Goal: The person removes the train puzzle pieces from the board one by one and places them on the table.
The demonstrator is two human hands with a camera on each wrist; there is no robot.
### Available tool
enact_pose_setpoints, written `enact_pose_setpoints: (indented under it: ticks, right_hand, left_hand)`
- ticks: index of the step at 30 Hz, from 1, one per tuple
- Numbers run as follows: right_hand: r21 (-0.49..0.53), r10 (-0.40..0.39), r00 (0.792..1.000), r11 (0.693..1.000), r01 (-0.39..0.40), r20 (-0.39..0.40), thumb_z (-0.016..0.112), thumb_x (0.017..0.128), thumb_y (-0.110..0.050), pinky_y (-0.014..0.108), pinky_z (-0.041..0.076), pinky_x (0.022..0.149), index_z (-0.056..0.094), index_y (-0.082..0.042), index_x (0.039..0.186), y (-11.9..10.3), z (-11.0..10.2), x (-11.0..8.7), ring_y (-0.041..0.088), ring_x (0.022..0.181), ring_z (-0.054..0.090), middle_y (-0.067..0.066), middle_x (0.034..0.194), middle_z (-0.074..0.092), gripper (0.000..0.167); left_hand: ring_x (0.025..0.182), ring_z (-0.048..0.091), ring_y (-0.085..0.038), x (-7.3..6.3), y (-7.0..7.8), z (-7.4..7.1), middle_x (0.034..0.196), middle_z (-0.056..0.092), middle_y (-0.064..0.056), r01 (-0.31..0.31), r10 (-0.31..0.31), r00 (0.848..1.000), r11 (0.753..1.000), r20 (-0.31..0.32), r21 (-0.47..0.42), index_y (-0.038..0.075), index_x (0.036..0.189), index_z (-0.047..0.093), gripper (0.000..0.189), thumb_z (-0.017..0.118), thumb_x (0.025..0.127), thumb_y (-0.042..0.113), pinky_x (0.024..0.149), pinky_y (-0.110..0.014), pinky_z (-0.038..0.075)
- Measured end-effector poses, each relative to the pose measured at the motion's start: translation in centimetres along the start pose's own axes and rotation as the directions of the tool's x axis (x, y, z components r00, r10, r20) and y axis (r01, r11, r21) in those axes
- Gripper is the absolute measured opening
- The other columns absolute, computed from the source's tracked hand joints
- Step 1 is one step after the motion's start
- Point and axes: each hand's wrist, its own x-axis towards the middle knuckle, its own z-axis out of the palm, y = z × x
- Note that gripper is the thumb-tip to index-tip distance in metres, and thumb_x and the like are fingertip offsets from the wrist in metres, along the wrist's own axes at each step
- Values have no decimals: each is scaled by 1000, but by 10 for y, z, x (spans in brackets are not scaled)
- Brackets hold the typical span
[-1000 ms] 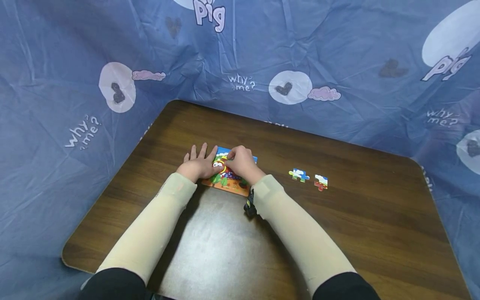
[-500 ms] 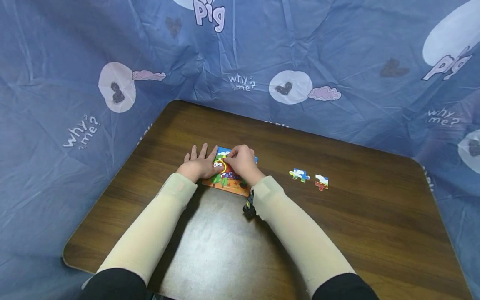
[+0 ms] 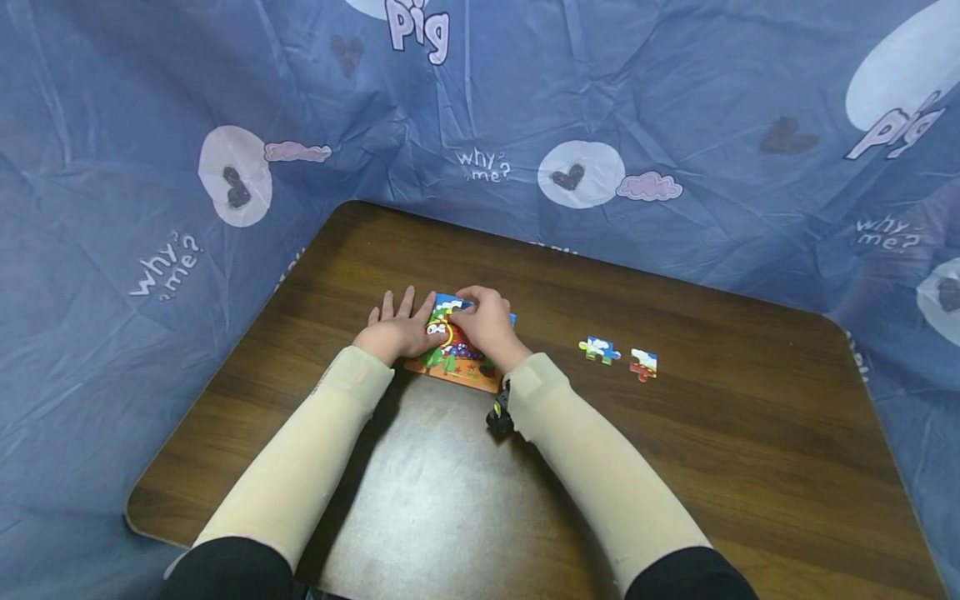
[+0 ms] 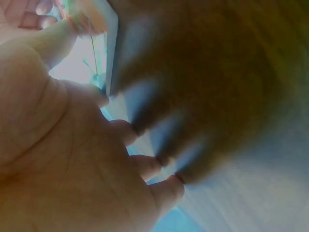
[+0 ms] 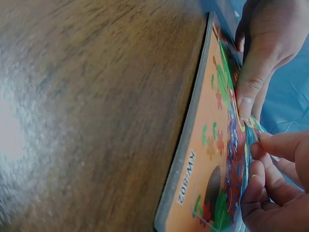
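A jigsaw board [image 3: 465,377] with a bright cartoon picture and an orange lower strip lies flat on the table. My left hand [image 3: 396,336] rests at its left side, fingers spread and straight, with the thumb laid over the picture. Over the board's upper right part, my right hand [image 3: 489,332] pinches a small puzzle piece [image 5: 256,125] between thumb and fingers. That piece sits tilted at the picture's surface near the left thumb; most of it is hidden by the fingers. In the left wrist view, the left palm [image 4: 63,135] fills much of the frame beside the board's edge [image 4: 112,53].
Two loose puzzle pieces lie to the right of the board: a blue and white one [image 3: 599,350] and one with red and white [image 3: 643,364]. The brown wooden table [image 3: 720,417] has rounded corners. A blue printed cloth [image 3: 480,108] hangs behind and around it.
My right hand's fingers have shifted slightly up and away over the board. The left hand and the two loose pieces have stayed in place.
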Motion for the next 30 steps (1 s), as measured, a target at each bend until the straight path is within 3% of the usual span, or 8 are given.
enact_pose_setpoints:
  ticks: [14, 30]
  right_hand:
    - [76, -22, 1000, 997, 23, -19, 77, 93, -13, 38, 57, 72, 71, -8, 124, 15, -28, -8, 18, 78, 70, 3, 85, 73, 32]
    - [94, 24, 1000, 995, -26, 16, 77, 93, -16, 35, 49, 65, 69, -8, 126, 56, -95, -20, 27, 86, 70, 7, 91, 75, 35]
  left_hand:
    - [148, -22, -42, -13, 4, -6, 166, -22, -7, 0, 0, 1000, 1000, 12, 26, 35, 160, -15, 86, 34, 100, 70, 115, -64, -5]
    - [147, -23, -44, -17, 3, -6, 167, -22, -9, -29, 29, 1000, 1000, -4, -7, 33, 162, -14, 88, 37, 100, 70, 114, -65, -6]
